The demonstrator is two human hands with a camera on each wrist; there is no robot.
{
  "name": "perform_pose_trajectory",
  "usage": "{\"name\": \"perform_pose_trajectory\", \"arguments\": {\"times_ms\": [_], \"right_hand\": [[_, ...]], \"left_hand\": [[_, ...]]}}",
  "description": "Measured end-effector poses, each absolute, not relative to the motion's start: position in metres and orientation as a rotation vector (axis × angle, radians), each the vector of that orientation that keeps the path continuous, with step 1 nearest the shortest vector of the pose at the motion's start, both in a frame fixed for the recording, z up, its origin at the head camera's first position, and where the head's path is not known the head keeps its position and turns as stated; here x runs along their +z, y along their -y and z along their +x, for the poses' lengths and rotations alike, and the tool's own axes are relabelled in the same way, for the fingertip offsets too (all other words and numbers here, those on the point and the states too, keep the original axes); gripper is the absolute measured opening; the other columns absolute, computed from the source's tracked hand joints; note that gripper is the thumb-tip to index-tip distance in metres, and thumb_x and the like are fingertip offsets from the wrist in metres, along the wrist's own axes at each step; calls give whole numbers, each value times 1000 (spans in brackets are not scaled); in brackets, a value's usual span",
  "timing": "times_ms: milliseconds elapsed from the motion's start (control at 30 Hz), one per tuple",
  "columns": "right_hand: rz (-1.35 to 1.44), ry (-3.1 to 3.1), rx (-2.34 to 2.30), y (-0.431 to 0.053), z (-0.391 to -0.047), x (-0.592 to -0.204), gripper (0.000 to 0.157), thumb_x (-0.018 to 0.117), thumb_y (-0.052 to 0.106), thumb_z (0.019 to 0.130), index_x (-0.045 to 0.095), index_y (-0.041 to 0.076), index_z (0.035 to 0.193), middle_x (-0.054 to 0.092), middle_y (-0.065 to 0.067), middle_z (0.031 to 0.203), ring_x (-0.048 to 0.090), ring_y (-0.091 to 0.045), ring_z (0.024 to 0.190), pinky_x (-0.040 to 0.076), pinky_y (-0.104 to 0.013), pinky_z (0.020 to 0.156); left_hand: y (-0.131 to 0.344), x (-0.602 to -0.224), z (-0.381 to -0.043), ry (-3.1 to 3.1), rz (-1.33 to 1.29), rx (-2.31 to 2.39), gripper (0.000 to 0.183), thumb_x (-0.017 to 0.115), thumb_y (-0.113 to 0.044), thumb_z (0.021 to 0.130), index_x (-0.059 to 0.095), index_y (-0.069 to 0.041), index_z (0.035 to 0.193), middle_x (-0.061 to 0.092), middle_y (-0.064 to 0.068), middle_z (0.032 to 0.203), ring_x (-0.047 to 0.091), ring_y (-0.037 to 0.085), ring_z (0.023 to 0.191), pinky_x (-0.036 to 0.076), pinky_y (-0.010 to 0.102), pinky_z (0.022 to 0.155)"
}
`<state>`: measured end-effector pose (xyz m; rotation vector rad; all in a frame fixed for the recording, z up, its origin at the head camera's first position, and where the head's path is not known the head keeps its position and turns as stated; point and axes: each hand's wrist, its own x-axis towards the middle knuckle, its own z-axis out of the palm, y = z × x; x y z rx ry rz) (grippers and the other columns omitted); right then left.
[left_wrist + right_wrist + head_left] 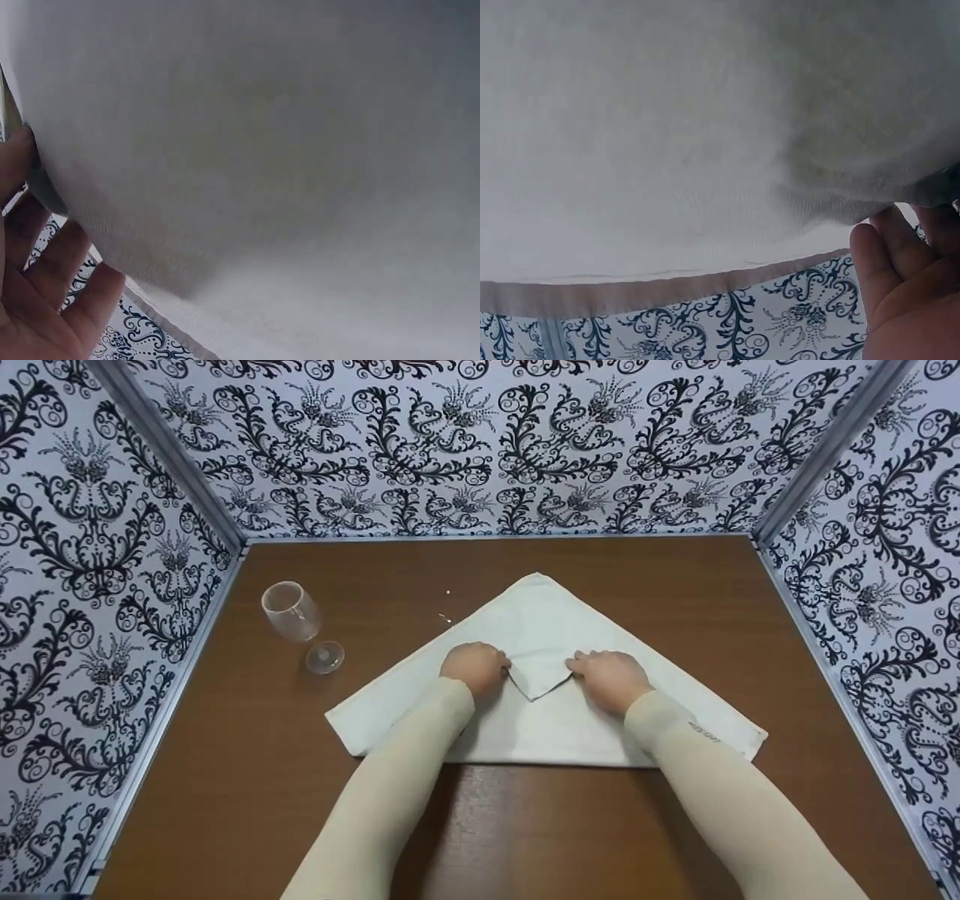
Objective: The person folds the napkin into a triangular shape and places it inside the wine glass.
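A white cloth (551, 611) lies folded into a broad triangle on the table, its peak pointing away from me. Over its middle a small pointed flap (534, 675) is turned down toward me. My left hand (476, 667) pinches the flap's left edge. On the opposite side, my right hand (611, 682) pinches the right edge. Cloth fills most of the left wrist view, where the left thumb (15, 157) bears on its edge and the other fingers spread below. The right fingers (877, 262) show at the cloth's border in the right wrist view.
A stemmed wine glass (292, 615) stands on the brown wooden table (480, 825) to the left of the cloth. Tiny white specks (448, 619) dot the wood near the cloth's upper left edge. Patterned panels (450, 450) wall the table at back and sides.
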<state>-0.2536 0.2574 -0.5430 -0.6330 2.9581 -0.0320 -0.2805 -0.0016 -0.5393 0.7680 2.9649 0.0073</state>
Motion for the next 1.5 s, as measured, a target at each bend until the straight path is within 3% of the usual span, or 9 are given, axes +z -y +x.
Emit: {"name": "perform_pose_trajectory", "arguments": {"times_ms": [300, 500, 567, 667, 767, 833, 967, 1167, 1500], "right_hand": [[-610, -3091, -79, -259, -265, -528, 32, 54, 14, 108, 73, 14, 133, 76, -9, 130, 73, -33, 118, 58, -52, 99], [-623, -3231, -66, -256, -281, -527, 21, 54, 11, 106, 74, 11, 101, 81, -12, 103, 77, -35, 89, 61, -54, 74], [-634, -3207, -64, -254, -282, -530, 20, 55, 9, 105, 73, 11, 98, 81, -12, 101, 77, -35, 88, 61, -54, 74], [-622, -3109, -51, -249, -279, -535, 21, 56, 11, 107, 74, 12, 118, 77, -12, 123, 75, -35, 109, 60, -52, 90], [-570, -3018, -57, -247, -278, -541, 34, 56, 18, 109, 65, 14, 142, 66, -12, 146, 65, -36, 132, 54, -52, 108], [-542, -2984, -46, -246, -277, -544, 41, 56, 22, 110, 59, 15, 150, 59, -12, 154, 58, -37, 140, 50, -53, 113], [-541, -2964, -31, -248, -275, -546, 41, 54, 22, 111, 59, 15, 151, 57, -12, 155, 57, -38, 141, 49, -53, 113], [-534, -2931, -41, -248, -272, -544, 41, 51, 21, 112, 58, 15, 152, 55, -13, 157, 55, -39, 143, 47, -53, 115], [-572, -2905, -48, -247, -263, -542, 42, 53, 22, 111, 58, 18, 152, 55, -12, 158, 54, -40, 144, 47, -55, 115]], "left_hand": [[7, -525, -290, -3072, 761, 59, 22, 62, -14, 102, 83, -21, 101, 80, 3, 95, 77, 26, 90, 62, 45, 81], [-1, -525, -304, -3237, 789, 25, 23, 61, -7, 98, 79, -17, 88, 77, 3, 87, 76, 25, 80, 62, 46, 71], [-5, -529, -307, -3205, 767, -9, 22, 62, -9, 99, 80, -17, 90, 77, 3, 89, 76, 25, 82, 63, 46, 72], [-9, -533, -305, -3083, 695, -17, 22, 60, -13, 104, 80, -18, 98, 79, 4, 97, 77, 25, 89, 63, 45, 78], [-11, -532, -302, -2977, 615, 17, 25, 55, -18, 109, 80, -18, 111, 80, 4, 111, 77, 25, 102, 63, 44, 89], [-12, -532, -300, -2948, 587, 39, 29, 50, -21, 112, 78, -19, 118, 79, 3, 119, 76, 24, 107, 62, 42, 93], [-10, -537, -299, -2942, 579, 56, 34, 45, -22, 114, 76, -22, 127, 78, 2, 123, 76, 24, 110, 61, 41, 95], [-8, -540, -295, -2966, 576, 65, 38, 40, -22, 115, 75, -24, 129, 81, 4, 113, 77, 26, 105, 61, 43, 92], [-1, -540, -289, -2949, 638, 3, 27, 58, -26, 108, 78, -28, 126, 81, 0, 114, 76, 26, 106, 61, 44, 93]]}}
